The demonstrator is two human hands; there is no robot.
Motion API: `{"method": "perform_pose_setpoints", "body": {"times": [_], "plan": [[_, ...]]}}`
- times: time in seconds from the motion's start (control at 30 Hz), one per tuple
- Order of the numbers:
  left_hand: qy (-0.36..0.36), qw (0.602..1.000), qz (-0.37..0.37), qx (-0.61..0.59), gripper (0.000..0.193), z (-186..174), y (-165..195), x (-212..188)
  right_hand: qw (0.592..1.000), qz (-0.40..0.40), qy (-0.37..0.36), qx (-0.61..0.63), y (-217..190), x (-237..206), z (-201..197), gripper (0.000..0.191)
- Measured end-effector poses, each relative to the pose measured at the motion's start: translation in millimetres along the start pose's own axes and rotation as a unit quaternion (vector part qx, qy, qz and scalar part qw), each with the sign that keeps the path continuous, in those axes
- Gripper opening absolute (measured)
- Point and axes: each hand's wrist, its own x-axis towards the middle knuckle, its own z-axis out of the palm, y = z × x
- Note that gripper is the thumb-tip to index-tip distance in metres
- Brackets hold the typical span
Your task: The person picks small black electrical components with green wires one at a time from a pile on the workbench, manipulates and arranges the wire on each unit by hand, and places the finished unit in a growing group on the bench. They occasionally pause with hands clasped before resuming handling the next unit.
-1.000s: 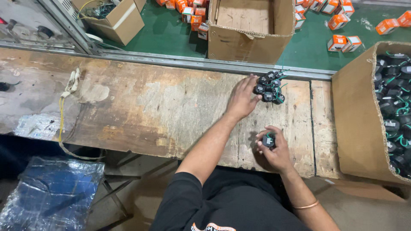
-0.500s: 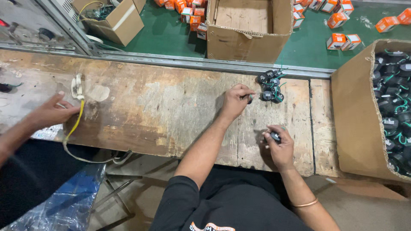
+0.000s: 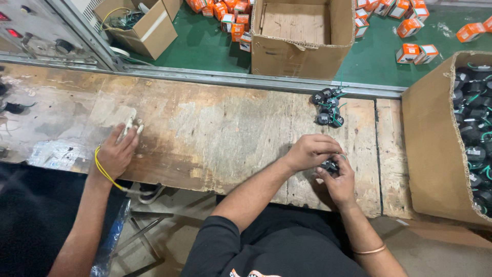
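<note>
Over a worn bench (image 3: 205, 138), the left hand (image 3: 310, 152) and right hand (image 3: 339, 180) pinch one black part (image 3: 329, 165) together, steadying it for fingerwork.

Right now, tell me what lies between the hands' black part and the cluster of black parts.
Head view: bare worn wood between black part and cluster.

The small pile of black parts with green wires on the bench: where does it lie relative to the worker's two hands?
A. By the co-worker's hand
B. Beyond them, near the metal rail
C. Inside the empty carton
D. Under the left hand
B: the pile of black parts lies apart from both hands, beyond the left hand and right hand, close to the metal rail.
</note>
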Motion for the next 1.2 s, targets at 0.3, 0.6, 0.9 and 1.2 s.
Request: {"method": "perform_pose_setpoints", "body": {"times": [0.3,0.6,0.9,1.2], "plan": [[-0.049,0.994,-0.05,-0.078,0.017,-7.2,-14.0,2.3,0.994,-0.005,0.048,0.103,0.4,1.7,-2.2,0.04],[-0.046,0.99,-0.06,-0.123,0.02,-10.7,-16.0,-0.1,0.991,-0.002,0.032,0.133,-3.7,2.2,-1.0,0.04],[-0.113,0.947,-0.176,-0.245,0.029,-16.4,-24.5,-4.7,0.986,-0.004,0.032,0.162,3.8,2.4,-3.0,0.039],[-0.111,0.948,-0.114,-0.277,0.02,-21.0,-29.6,-2.9,0.994,-0.027,0.018,0.103,1.6,0.9,-1.9,0.038]]}}
